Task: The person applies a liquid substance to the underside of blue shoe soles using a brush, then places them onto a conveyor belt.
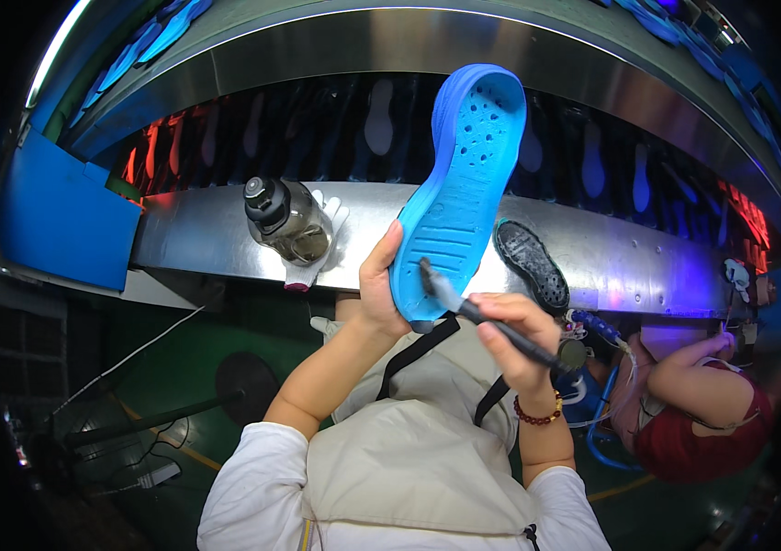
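A large blue shoe sole (459, 197) is held up in front of me, its hollowed inner face with ridges and small holes turned toward me. My left hand (381, 285) grips its lower left edge, thumb along the rim. In my right hand (521, 335) is a dark-handled brush (505, 328), its bristle end against the lower part of the sole's inner face. Just right of the sole, a dark sole-shaped piece (533, 264) lies on the metal ledge (611, 248).
A dark translucent bottle (287, 220) stands on the ledge at left, by a white glove (333, 216). Beyond the ledge, several soles sit under red and violet light. A blue box (64, 211) is at far left. Another person in red (702, 422) sits at right.
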Demonstrator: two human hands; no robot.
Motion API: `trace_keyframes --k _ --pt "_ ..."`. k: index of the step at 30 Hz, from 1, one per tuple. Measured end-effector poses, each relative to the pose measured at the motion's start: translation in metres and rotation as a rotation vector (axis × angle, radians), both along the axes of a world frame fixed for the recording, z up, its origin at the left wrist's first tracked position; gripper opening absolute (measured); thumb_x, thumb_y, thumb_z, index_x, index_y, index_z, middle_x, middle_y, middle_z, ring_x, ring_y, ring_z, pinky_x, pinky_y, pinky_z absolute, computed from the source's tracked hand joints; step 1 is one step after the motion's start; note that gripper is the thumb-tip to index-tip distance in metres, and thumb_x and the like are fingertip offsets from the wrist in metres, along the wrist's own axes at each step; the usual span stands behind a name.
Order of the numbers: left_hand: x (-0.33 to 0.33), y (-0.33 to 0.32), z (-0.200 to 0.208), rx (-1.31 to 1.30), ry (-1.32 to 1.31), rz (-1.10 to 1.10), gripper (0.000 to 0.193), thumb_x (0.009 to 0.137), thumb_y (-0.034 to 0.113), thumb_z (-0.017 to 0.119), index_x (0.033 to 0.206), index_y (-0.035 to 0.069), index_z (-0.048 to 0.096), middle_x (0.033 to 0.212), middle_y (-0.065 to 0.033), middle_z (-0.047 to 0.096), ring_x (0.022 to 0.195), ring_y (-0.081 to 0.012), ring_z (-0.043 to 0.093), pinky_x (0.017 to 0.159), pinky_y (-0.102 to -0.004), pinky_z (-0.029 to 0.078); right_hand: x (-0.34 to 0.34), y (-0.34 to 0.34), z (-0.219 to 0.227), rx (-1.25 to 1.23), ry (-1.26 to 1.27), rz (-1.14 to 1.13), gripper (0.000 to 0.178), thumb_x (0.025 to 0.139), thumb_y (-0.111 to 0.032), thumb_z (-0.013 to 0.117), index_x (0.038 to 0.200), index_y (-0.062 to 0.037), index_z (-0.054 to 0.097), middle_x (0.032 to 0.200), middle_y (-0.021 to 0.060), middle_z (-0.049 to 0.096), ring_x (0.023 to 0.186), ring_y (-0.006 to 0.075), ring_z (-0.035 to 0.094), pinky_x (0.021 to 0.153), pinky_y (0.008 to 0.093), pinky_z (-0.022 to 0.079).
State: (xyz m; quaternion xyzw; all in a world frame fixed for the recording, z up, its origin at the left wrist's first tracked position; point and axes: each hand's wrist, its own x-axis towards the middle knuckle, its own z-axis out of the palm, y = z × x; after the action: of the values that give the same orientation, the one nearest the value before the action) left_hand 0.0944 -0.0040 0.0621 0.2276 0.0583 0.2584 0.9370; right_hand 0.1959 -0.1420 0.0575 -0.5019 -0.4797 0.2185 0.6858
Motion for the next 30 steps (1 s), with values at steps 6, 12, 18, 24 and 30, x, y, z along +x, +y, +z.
trace_keyframes --k 6,12,18,24,30 --pt "0.000 0.007 0.002 0.009 -0.085 -0.065 0.056 0.091 0.038 0.031 0.130 -0.002 0.030 0.123 -0.0191 0.046 0.107 -0.0289 0.051 0.093 -0.0416 0.040 0.020 0.002 0.011 0.056 -0.034 0.194 0.021 0.066 0.006 0.065 0.086 0.0035 0.062 0.090 0.0187 0.063 0.086 0.0272 0.063 0.078 0.0337 0.049" --pt "0.001 0.014 0.008 0.030 0.091 -0.046 0.056 0.090 0.039 0.031 0.129 -0.002 0.033 0.123 -0.0210 0.046 0.108 -0.0329 0.050 0.093 -0.0457 0.039 0.030 0.008 0.028 0.014 -0.326 0.348 0.019 0.066 0.003 0.067 0.085 0.0026 0.062 0.088 0.0159 0.064 0.084 0.0263 0.063 0.077 0.0326 0.050" --pt "0.001 0.025 0.010 -0.111 0.065 -0.199 0.053 0.090 0.036 0.034 0.124 -0.003 0.040 0.117 -0.0216 0.051 0.100 -0.0325 0.056 0.087 -0.0453 0.045 0.013 0.008 0.027 -0.024 -0.322 0.439 0.017 0.066 0.001 0.066 0.083 0.0003 0.062 0.086 0.0150 0.064 0.083 0.0270 0.063 0.075 0.0333 0.050" --pt "-0.005 0.031 0.018 -0.091 0.242 -0.372 0.050 0.087 0.033 0.043 0.121 -0.003 0.043 0.113 -0.0205 0.053 0.096 -0.0300 0.058 0.086 -0.0399 0.046 0.032 0.001 0.033 -0.031 -0.329 0.340 0.023 0.066 0.000 0.069 0.088 -0.0026 0.064 0.093 0.0133 0.065 0.083 0.0229 0.064 0.072 0.0300 0.050" --pt "-0.008 0.030 0.027 0.248 0.584 -0.541 0.050 0.085 0.034 0.050 0.119 -0.003 0.046 0.107 -0.0175 0.055 0.094 -0.0218 0.056 0.077 -0.0316 0.048 0.046 0.003 0.046 -0.217 -0.507 0.660 0.021 0.069 0.003 0.066 0.089 -0.0023 0.065 0.090 0.0117 0.065 0.086 0.0252 0.063 0.076 0.0308 0.050"
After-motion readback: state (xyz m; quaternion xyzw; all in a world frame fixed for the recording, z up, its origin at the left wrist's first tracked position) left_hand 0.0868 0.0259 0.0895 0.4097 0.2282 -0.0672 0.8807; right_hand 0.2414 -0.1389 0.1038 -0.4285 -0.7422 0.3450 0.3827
